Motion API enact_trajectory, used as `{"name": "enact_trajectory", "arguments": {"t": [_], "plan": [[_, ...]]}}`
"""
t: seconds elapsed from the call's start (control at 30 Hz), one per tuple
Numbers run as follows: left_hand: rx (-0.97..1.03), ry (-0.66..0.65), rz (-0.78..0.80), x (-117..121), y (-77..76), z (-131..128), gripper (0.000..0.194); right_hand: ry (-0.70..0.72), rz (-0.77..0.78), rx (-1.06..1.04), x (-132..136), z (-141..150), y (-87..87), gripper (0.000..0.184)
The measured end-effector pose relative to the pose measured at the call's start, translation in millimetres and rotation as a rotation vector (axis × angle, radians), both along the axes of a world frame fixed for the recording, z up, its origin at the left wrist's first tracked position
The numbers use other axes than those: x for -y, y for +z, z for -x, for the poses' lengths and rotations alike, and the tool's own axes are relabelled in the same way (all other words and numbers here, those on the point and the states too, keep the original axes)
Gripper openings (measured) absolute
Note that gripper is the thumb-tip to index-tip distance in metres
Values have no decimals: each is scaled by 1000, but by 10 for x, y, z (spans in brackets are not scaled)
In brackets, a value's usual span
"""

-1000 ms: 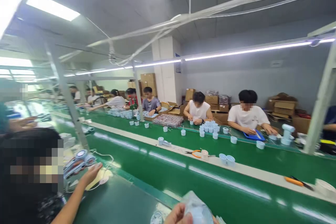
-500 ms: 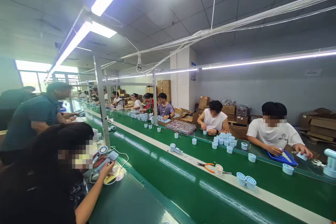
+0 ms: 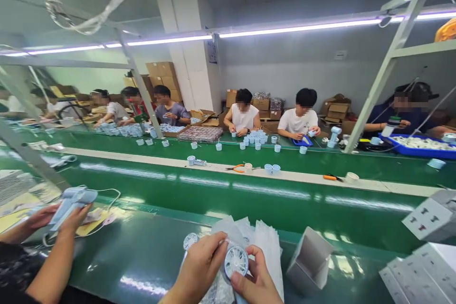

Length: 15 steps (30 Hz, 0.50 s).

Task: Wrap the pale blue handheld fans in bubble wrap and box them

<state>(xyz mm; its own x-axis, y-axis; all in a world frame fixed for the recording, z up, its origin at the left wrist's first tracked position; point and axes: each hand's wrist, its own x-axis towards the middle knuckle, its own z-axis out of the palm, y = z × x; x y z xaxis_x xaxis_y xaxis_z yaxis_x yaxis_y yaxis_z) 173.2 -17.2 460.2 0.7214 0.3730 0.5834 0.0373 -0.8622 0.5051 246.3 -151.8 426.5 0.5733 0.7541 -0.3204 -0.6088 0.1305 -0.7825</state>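
Observation:
At the bottom centre my left hand (image 3: 197, 270) and my right hand (image 3: 257, 282) both grip a small pale blue round fan (image 3: 235, 261) with a white grille. Behind the fan lies a stack of clear plastic bags (image 3: 261, 242), which my fingers also touch. A second round fan head (image 3: 190, 241) lies on the green table (image 3: 149, 256) just left of my left hand. An open white carton (image 3: 309, 259) stands to the right of my right hand.
A co-worker's hands (image 3: 67, 218) at the left hold a pale blue device with a white cable. A green conveyor belt (image 3: 228, 194) runs across the middle. Several people sit behind it with blue parts. Orange pliers (image 3: 235, 168) lie on the belt. White boxes (image 3: 423, 247) are stacked at right.
The camera swung right and tilted down. My hands, out of view half a second ago, are back at the bottom holding the round fan, with the white carton and boxes showing at right.

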Motion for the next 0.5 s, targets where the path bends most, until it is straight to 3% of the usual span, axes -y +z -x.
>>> {"name": "enact_trajectory", "arguments": {"t": [0.1, 0.3, 0.4, 0.5], "plan": [[123, -108, -367, -20, 136, 52, 18, -8, -37, -19, 80, -5, 74, 84], [151, -255, -576, 111, 331, 140, 26, 56, -102, -19, 146, -27, 74, 80], [147, -317, -650, 133, 286, 154, 24, 65, -113, -15, 165, -60, 52, 78], [247, -276, -671, 132, 100, 166, 26, -39, -94, -9, 188, -87, 32, 74]]}}
